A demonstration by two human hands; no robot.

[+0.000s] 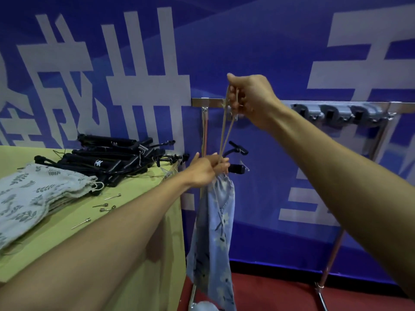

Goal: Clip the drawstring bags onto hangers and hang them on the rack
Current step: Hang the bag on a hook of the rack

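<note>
- The right hand is raised in front of the top rail of the rack, fingers closed round the drawstring cords, which run taut down from it.
- Below that rail, the left hand grips the gathered mouth of the blue floral bag. The bag hangs free by the rack's left upright.
- A black hanger shows just behind the left hand — clipped to the bag or only held with it, I cannot tell.
- To my eye this is the cinching step, before clipping.
- The next move calls for fixing the hanger's clips on the bag's top edge, then hooking it over the rail — on the bare stretch left of the grey clips.
- Left of the rack, the table holds spare hangers and a stack of leaf-print bags.
</note>
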